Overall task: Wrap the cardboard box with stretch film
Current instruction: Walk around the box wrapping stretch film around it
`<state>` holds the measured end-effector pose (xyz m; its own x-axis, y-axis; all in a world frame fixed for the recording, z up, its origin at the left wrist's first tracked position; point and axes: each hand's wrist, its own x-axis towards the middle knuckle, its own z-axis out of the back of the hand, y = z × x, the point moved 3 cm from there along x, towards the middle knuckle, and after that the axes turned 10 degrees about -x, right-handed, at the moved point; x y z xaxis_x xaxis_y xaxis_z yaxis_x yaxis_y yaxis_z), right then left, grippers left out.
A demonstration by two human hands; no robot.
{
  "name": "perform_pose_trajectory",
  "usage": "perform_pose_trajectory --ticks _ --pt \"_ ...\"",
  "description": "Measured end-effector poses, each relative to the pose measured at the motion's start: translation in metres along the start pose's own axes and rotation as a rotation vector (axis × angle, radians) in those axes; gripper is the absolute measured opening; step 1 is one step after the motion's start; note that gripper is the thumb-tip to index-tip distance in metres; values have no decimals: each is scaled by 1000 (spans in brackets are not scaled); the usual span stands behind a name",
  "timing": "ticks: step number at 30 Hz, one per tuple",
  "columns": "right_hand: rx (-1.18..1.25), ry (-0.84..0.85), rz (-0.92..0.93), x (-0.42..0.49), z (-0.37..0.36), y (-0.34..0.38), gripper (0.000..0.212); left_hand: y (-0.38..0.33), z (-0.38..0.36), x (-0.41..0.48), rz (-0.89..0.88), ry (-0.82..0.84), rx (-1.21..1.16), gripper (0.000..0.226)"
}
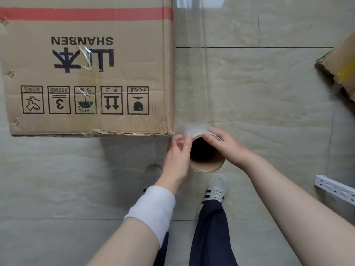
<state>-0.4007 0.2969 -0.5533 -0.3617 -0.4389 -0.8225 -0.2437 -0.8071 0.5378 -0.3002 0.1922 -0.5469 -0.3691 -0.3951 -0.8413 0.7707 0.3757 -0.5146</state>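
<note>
both hands hold the stretch film roll (206, 167) between them, its hollow cardboard core facing up at the camera. left hand (177, 154) curls its fingers round the left side of the roll; right hand (223, 143) lies over the far right rim with fingers bent round it. from the roll a clear film (189, 73) runs straight away from the hands, out of view at the top. just beyond the left hand's fingertips is the near right corner of the cardboard box (86, 73), which stands on the tiled floor (269, 93) with its print upside down; the film runs close along its right edge. far right of the right hand lie another cardboard piece (340, 62) and a white perforated bracket (334, 187). below the hands is a striped shoe (217, 187).
</note>
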Motion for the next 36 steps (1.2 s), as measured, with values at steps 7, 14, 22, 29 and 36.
perform_pose_trajectory --ticks 7,14,22,29,36 --pt "456 -423 -170 -15 -40 -33 125 -28 -5 21 -67 227 527 69" --pt "624 -510 -173 -18 -71 -47 115 -22 -6 28 -153 363 227 72" --pt "285 -226 5 -32 -73 -25 118 34 24 -41 -177 -185 -127 34" --pt "3 -24 61 -13 -105 -9 82 69 46 -50 -67 -322 -298 43" --pt "-162 -17 73 -9 -121 11 36 61 105 -17 -26 -78 40 45"
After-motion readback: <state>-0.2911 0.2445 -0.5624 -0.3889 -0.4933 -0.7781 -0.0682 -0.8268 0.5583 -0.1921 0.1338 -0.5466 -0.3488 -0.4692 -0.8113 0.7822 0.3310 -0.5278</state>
